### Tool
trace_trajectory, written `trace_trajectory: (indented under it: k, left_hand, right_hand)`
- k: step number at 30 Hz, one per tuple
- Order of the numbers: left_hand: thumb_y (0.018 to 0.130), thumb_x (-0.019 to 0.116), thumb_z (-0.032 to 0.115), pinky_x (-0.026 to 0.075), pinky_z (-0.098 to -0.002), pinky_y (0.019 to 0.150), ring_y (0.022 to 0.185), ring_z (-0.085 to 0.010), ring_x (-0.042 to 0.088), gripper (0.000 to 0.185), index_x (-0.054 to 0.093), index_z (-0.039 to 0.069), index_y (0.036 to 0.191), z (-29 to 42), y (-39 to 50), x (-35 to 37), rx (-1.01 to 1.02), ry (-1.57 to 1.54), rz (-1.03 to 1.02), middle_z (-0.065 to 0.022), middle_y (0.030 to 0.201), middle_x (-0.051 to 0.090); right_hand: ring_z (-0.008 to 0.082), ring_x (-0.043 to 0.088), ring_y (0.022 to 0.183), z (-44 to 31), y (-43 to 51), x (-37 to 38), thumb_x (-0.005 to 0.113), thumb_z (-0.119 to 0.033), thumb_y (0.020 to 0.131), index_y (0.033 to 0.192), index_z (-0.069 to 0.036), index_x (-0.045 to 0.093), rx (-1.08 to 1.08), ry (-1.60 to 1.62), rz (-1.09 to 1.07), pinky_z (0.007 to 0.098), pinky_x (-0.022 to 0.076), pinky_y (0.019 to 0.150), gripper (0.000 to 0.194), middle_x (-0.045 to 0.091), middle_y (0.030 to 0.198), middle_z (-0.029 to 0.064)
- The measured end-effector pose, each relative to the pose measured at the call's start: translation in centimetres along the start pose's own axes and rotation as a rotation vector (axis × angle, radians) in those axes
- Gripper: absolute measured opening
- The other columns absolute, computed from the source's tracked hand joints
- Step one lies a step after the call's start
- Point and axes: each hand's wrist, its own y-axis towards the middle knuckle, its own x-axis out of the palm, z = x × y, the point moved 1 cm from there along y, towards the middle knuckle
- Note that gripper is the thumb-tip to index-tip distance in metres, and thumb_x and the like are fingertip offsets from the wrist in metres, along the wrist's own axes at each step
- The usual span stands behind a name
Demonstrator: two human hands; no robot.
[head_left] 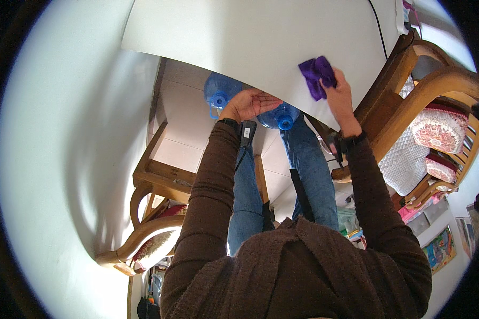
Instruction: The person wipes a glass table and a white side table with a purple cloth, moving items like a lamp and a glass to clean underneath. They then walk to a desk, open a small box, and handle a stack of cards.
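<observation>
A bunched purple cloth (317, 77) is gripped by my right hand (338, 93) over the white tabletop (259, 44), towards its right side. The cloth appears to touch the surface. Palm up, my left hand (255, 104) is held at the front edge of the table with its fingers together and pointing right. Nothing lies in that palm. Below the edge, two blue plastic water jugs are on the floor, one jug (220, 89) left of my left hand and the other jug (273, 119) partly hidden behind it.
A wooden armchair (419, 95) stands close on the right, with patterned cushions (441, 129) beyond. Another wooden chair (163, 179) is at the left, beside the pale wall (64, 159). A black cable (378, 28) runs over the far right of the tabletop. My legs are below.
</observation>
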Motion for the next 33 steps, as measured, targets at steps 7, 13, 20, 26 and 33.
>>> trace_trajectory:
  k: [7, 13, 20, 26, 33]
  left_hand:
    - [0.102, 0.032, 0.017, 0.049, -0.0433, 0.101, 0.114, -0.0357, 0.059, 0.042, 0.045, -0.013, 0.128, -0.1, -0.6, 0.9, 0.033, 0.045, 0.063, -0.0290, 0.124, 0.056]
    - [0.104, 0.029, 0.022, 0.050, -0.0443, 0.100, 0.114, -0.0364, 0.059, 0.044, 0.044, -0.010, 0.129, 0.4, -1.3, 1.0, 0.056, 0.136, 0.032, -0.0276, 0.125, 0.055]
    - [0.103, 0.035, 0.022, 0.047, -0.0437, 0.103, 0.120, -0.0368, 0.054, 0.043, 0.047, -0.012, 0.125, 0.3, -0.6, -1.3, 0.048, 0.028, -0.073, -0.0280, 0.128, 0.053]
    - [0.102, 0.038, 0.021, 0.048, -0.0425, 0.102, 0.119, -0.0305, 0.056, 0.040, 0.046, -0.008, 0.128, -1.2, 0.2, -1.6, 0.174, -0.024, 0.023, -0.0219, 0.127, 0.056]
    - [0.102, 0.033, 0.018, 0.047, -0.0431, 0.103, 0.120, -0.0356, 0.054, 0.041, 0.048, -0.013, 0.124, -1.8, -0.3, -0.6, -0.001, -0.067, 0.006, -0.0277, 0.127, 0.054]
  right_hand:
    - [0.0368, 0.050, 0.106, 0.7, -3.7, 9.0, 0.045, 0.005, 0.065, 0.105, -0.009, 0.065, -0.477, -0.332, -0.055, 0.0445, 0.0365, 0.094, 0.047, 0.058, 0.114, 0.0160]
    - [0.0354, 0.054, 0.108, -2.7, 3.9, 5.3, 0.049, 0.010, 0.068, 0.110, -0.005, 0.061, -0.408, -0.166, -0.034, 0.0430, 0.0376, 0.098, 0.046, 0.061, 0.111, 0.0165]
    - [0.0350, 0.051, 0.104, -4.4, 6.7, 9.0, 0.051, 0.003, 0.067, 0.110, -0.017, 0.065, -0.570, -0.506, -0.027, 0.0471, 0.0404, 0.090, 0.049, 0.059, 0.116, 0.0064]
    - [0.0298, 0.051, 0.098, -3.0, -2.3, 11.2, 0.060, -0.009, 0.072, 0.092, -0.020, 0.067, -0.548, -0.428, -0.312, 0.0479, 0.0396, 0.082, 0.024, 0.061, 0.107, -0.0010]
    - [0.0194, 0.058, 0.090, -0.8, 1.6, -0.1, 0.048, 0.007, 0.070, 0.106, -0.009, 0.066, -0.063, 0.027, -0.206, 0.0338, 0.0506, 0.068, 0.044, 0.062, 0.099, 0.0063]
